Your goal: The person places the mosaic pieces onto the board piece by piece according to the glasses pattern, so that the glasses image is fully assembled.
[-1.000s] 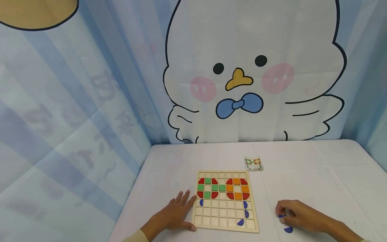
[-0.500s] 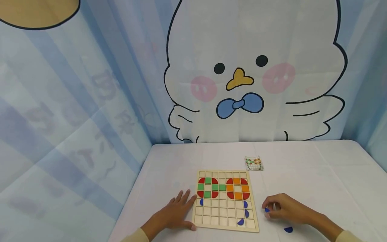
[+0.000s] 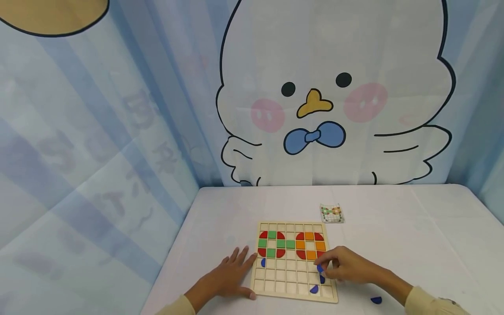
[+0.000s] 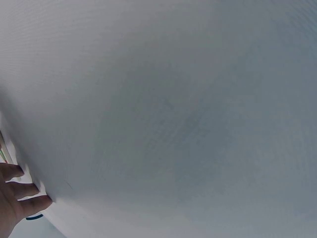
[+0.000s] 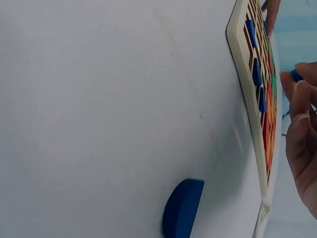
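Observation:
A square wooden grid board point(image 3: 285, 286) lies on the table. Red rounded pieces, green squares point(image 3: 271, 253) and orange squares point(image 3: 310, 255) fill cells in its upper half. Lower down sit several blue half-round pieces, one at the left point(image 3: 263, 262) and one near the bottom right point(image 3: 313, 289). My left hand point(image 3: 232, 275) rests with spread fingers along the board's left edge. Between thumb and fingertips, my right hand point(image 3: 348, 266) pinches a small blue piece point(image 5: 296, 75) above the board's right side, mostly covered by the fingers.
Another blue half-round piece point(image 3: 376, 300) lies on the white tablecloth, right of the board. Behind the board's far right corner is a small pattern card point(image 3: 332, 213). A curtain with a cartoon print point(image 3: 315, 144) hangs behind the table.
My right hand has moved left from the tabletop to over the board's right side, carrying the blue piece it picked up. My left hand has stayed by the board.

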Demonstrator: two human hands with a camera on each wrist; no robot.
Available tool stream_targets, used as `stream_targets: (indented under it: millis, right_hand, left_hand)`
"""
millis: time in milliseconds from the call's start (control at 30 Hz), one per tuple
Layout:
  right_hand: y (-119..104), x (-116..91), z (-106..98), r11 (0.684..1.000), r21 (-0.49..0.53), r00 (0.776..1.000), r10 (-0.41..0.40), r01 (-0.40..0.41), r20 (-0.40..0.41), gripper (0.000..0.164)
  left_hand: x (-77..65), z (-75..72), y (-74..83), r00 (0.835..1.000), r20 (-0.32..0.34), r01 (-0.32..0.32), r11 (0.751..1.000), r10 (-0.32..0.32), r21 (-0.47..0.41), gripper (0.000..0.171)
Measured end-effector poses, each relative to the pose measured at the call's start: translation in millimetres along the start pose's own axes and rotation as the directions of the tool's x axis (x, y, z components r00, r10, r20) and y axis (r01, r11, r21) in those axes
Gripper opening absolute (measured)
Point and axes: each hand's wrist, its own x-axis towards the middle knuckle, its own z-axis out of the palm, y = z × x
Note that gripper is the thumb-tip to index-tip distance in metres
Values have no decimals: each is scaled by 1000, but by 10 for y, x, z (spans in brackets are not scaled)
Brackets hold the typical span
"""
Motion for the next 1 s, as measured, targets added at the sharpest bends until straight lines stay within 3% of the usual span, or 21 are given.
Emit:
stream_targets:
  millis: [400,1000]
  right_hand:
    - [-135,363,295,994,-41,992,-102,99,-77,22]
    - [-365,856,730,997,-56,993,-65,60,-99,22]
  left_hand:
    - [-15,-10,20,1000,0,1,1000,-1,0,108]
    - [-43,-45,24,1000,-10,-16,1000,16,25,106]
